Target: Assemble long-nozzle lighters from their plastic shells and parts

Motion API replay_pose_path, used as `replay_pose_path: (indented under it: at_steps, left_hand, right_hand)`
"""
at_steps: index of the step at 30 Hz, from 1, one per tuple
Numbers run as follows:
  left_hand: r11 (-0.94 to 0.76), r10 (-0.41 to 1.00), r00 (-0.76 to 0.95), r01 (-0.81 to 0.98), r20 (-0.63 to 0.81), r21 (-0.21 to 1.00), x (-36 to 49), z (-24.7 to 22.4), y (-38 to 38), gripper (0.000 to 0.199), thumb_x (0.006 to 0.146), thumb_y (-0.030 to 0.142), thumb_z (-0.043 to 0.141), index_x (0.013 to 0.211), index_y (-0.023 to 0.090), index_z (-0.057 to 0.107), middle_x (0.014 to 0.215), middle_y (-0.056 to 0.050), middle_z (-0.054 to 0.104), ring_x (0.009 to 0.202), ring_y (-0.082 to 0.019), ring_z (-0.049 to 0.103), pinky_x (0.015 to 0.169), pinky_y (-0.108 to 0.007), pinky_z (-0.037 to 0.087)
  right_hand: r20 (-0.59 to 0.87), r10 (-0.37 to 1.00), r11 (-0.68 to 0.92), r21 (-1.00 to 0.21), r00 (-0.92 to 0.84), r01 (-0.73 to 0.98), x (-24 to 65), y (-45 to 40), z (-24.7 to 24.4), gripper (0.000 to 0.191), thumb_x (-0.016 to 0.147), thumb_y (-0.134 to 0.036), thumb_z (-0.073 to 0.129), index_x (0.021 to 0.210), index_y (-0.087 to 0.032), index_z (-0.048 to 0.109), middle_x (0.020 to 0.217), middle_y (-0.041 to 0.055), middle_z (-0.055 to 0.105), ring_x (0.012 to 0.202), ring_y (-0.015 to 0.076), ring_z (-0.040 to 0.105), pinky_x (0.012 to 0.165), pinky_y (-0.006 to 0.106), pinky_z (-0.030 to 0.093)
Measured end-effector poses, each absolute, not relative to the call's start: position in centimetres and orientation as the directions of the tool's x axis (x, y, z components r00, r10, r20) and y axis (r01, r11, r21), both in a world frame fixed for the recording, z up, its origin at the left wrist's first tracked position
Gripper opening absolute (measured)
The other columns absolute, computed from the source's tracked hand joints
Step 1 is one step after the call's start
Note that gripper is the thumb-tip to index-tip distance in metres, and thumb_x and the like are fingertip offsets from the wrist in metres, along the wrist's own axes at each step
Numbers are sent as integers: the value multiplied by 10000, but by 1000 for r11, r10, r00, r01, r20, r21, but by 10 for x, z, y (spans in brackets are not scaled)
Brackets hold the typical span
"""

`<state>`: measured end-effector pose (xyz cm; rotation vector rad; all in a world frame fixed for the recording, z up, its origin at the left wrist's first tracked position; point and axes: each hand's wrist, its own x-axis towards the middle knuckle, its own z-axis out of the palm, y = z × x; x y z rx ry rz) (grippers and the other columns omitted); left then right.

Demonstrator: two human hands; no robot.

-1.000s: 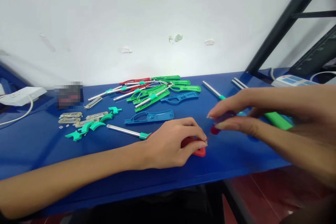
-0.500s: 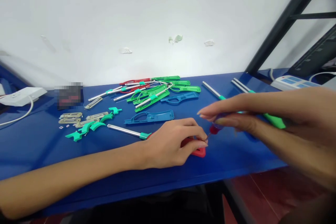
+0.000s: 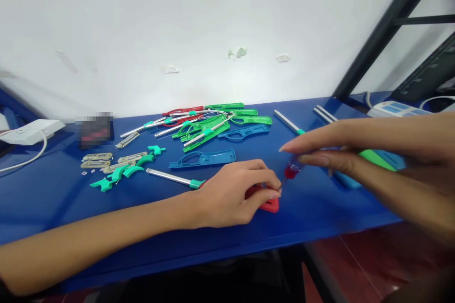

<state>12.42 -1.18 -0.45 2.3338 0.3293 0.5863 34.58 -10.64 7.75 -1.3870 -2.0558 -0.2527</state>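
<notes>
Lighter (image 3: 270,205), bright red, silver-tubed, teal-collared

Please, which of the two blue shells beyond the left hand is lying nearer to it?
The front blue shell, just beyond the left hand; the other blue shell lies farther back, beside a green shell.

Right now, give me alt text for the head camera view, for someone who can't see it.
A person's left hand holds a red plastic piece on a blue tabletop, while the right hand holds what looks like a screwdriver, angled down to the left fingertips. Beyond lie green and blue shells and silver tubes, with teal pieces farther left.
</notes>
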Motion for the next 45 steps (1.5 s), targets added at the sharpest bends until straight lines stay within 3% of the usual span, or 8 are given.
replay_pose_path:
  at_steps: [7, 13, 18, 23, 29, 34, 39, 45]
  left_hand:
    - [-710, 396, 872, 92, 288, 698, 125, -3, -12, 167, 1034, 306, 666, 986, 184, 770, 1069, -73, 747, 967, -193, 712, 965, -309, 541]
    - [-720, 359, 881, 51, 309, 692, 125, -5, -9, 216, 1074, 266, 589, 996, 172, 767, 1113, -84, 743, 967, -176, 709, 981, -308, 548]
    - [-722, 376, 879, 81, 292, 687, 126, -4, -11, 170, 1050, 292, 643, 1025, 185, 772, 1121, -77, 733, 979, -183, 709, 982, -309, 547]
    - [-707, 378, 869, 47, 321, 706, 126, -4, -10, 202, 1048, 334, 658, 1005, 184, 787, 1046, -64, 721, 924, -170, 716, 919, -271, 558]
    - [-713, 346, 876, 13, 336, 701, 125, -6, -8, 202, 1058, 276, 631, 976, 160, 775, 1091, -89, 737, 955, -177, 715, 965, -281, 545]
    - [-722, 369, 875, 57, 314, 690, 126, -3, -11, 167, 1047, 269, 643, 1028, 172, 777, 1106, -81, 738, 977, -182, 716, 981, -292, 541]
    - [-700, 365, 877, 37, 313, 713, 126, -2, -10, 176, 1037, 312, 677, 1024, 169, 777, 1067, -71, 728, 939, -166, 709, 932, -266, 549]
    - [-718, 367, 854, 7, 369, 696, 125, -5, -11, 171, 1043, 236, 641, 987, 155, 781, 1066, -81, 747, 990, -179, 700, 972, -272, 535]
  right_hand:
    - [608, 772, 371, -194, -186, 908, 327, -98, 81, 403, 951, -651, 685, 768, -295, 637, 595, -74, 660, 381, 127, 479, 459, 319, 402]
    - [534, 789, 486, -242, -303, 840, 331, -104, 79, 255, 1043, -421, 590, 1238, -537, 706, 917, -154, 806, 533, 136, 666, 467, 289, 416]
    - [600, 764, 423, -188, -237, 887, 340, -106, 78, 75, 981, -480, 690, 971, -438, 751, 635, -116, 693, 424, 140, 545, 463, 312, 394]
    - [581, 778, 426, -209, -238, 880, 332, -103, 81, 356, 955, -623, 699, 787, -314, 646, 566, -95, 626, 394, 119, 503, 408, 289, 357]
    - [519, 797, 489, -255, -308, 834, 334, -107, 81, 248, 1045, -377, 594, 1205, -514, 725, 973, -138, 815, 673, 166, 749, 574, 289, 552]
    - [622, 762, 356, -167, -182, 920, 345, -110, 76, 84, 973, -510, 686, 969, -502, 769, 838, -165, 793, 666, 195, 752, 541, 351, 507]
    - [620, 767, 344, -180, -165, 921, 338, -107, 79, 276, 945, -676, 679, 858, -427, 759, 690, -126, 726, 516, 152, 634, 528, 321, 480]
    - [582, 789, 418, -275, -196, 866, 340, -104, 79, 341, 1031, -671, 553, 1184, -442, 753, 822, -103, 787, 572, 123, 679, 550, 246, 493]
